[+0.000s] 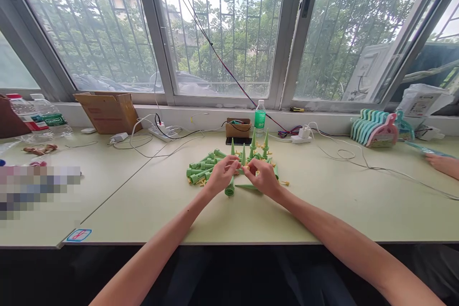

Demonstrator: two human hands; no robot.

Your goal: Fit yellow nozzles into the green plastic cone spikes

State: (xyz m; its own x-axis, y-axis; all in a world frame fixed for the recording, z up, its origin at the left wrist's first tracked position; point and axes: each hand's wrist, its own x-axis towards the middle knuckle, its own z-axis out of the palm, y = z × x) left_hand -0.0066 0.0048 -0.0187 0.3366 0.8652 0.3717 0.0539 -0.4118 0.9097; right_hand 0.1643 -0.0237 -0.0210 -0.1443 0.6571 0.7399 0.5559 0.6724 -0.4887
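My left hand (225, 173) and my right hand (264, 178) meet over a heap of green plastic watering spikes. Between them a green watering spike (244, 155) stands point up, its lower part mostly hidden by my fingers. The left fingers are closed at its side. My right thumb and forefinger pinch a small yellow valve (246, 167) against it. Several green tubes (201, 172) lie piled left of my hands, with small yellow valves among them. Behind my right hand, more spikes (254, 141) stand upright. A loose green cone (247, 186) lies in front of my right hand.
Behind the heap are a small cardboard box (238, 128) and a green-labelled bottle (260, 117). White cables and a power strip (159, 131) run along the back. Pastel hangers (375, 126) stand at right, near another person's hand (442, 162). A large carton (107, 112) stands back left.
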